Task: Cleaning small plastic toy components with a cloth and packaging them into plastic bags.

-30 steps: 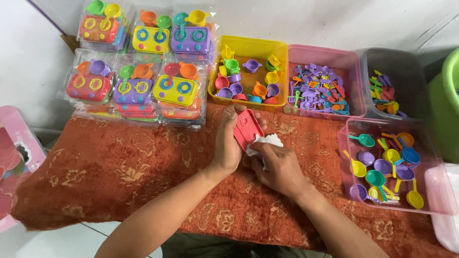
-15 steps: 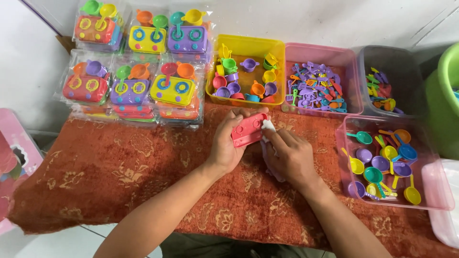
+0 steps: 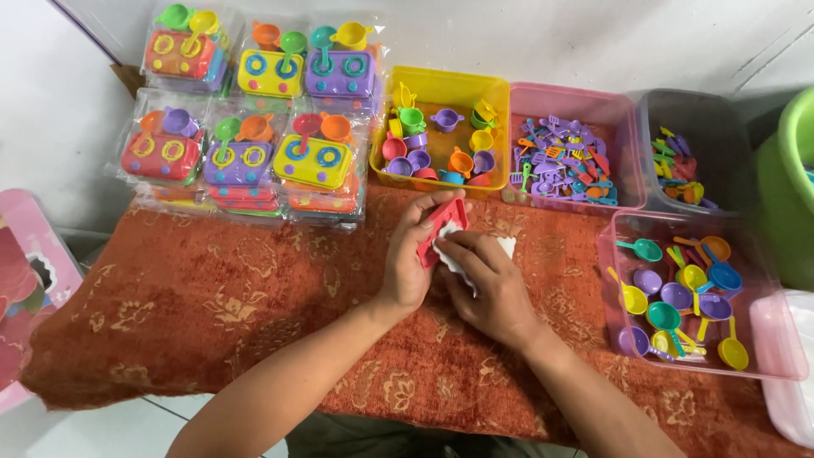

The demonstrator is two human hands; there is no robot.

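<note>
Rust-red patterned cloth (image 3: 212,305) is my landmark; at its far edge, mid-width, my left hand (image 3: 413,254) clamps the red toy stove (image 3: 443,227) while my right hand (image 3: 490,284) pinches white wrapping (image 3: 505,246); I'd steady the stove, wipe gently

Head camera looks steeply down, close over the cloth-covered table (image 3: 212,314).

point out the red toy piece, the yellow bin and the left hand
red toy piece (image 3: 443,222), head view, on its upper flat face above the fingers
yellow bin (image 3: 441,82), head view, on its bare back rim
left hand (image 3: 413,254), head view, on the back of the hand
</note>
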